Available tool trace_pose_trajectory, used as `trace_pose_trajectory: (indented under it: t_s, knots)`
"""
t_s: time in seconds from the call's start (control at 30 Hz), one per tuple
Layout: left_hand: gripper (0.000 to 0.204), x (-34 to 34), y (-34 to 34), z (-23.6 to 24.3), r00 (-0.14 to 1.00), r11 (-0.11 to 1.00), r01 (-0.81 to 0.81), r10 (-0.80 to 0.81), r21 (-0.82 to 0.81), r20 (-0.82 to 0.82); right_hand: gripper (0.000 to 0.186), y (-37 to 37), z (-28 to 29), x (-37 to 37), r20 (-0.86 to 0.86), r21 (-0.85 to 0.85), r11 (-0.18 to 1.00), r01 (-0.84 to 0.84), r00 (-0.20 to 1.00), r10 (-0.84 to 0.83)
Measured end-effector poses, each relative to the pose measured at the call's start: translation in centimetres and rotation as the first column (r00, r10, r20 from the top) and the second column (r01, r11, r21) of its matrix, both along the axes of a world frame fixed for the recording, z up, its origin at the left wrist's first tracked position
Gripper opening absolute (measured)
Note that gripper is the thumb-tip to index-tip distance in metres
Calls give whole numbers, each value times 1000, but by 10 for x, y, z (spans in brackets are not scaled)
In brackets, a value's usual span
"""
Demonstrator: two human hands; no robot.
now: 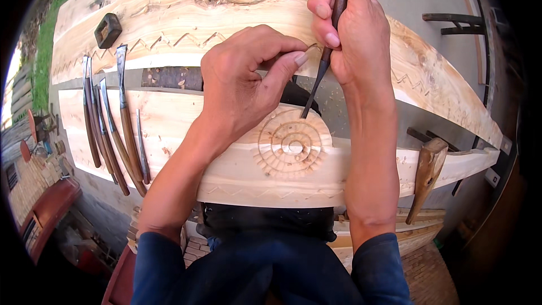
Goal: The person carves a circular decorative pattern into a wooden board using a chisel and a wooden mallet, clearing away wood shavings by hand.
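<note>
My right hand (361, 36) is wrapped round the dark wooden handle of a carving chisel (317, 86), whose steel blade slants down to the left. The tip ends at the upper rim of a carved spiral (294, 146) on the nearer plank (237, 183). Level with the chisel's handle, my left hand (248, 70) has thumb and forefinger pinched together. Something thin and curled shows by those fingertips, too small to make out. A zigzag line runs along the plank's near edge.
Several chisels (121, 130) lie at the nearer plank's left. A wooden mallet (428, 172) rests on its right. The farther plank (169, 14) bears another spiral, zigzags and a dark hollow block (108, 30). A dark stool (460, 22) stands at the far right.
</note>
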State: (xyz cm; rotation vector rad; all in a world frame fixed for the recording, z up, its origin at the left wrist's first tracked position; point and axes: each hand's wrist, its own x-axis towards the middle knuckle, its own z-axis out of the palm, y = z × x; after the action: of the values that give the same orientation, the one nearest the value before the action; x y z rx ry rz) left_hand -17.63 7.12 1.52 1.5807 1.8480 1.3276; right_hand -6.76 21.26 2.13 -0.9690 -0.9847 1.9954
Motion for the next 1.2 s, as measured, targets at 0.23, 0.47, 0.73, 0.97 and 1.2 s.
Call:
trace_pose_trajectory:
  t_s: [0.23,0.47,0.73,0.97,1.2]
  knots:
    - [8,-5,3,-12,999,998,-2,0,71,36,44,-10,6,-10,124,38,999,16,992,-20]
    - [7,-2,7,-12,999,997,-10,8,72,36,39,-11,6,-14,147,11,1000,-11,989,9]
    - [5,-7,0,-8,1000,999,23,-23,-26,13,43,-8,23,-30,310,-80,994,-68,947,90]
    - [5,-6,0,-8,999,1000,19,-19,-11,28,39,7,7,9,16,-169,985,42,999,-40]
    - [5,-6,0,-7,1000,999,16,-15,-32,14,41,-1,1,-3,54,9,999,42,998,-43]
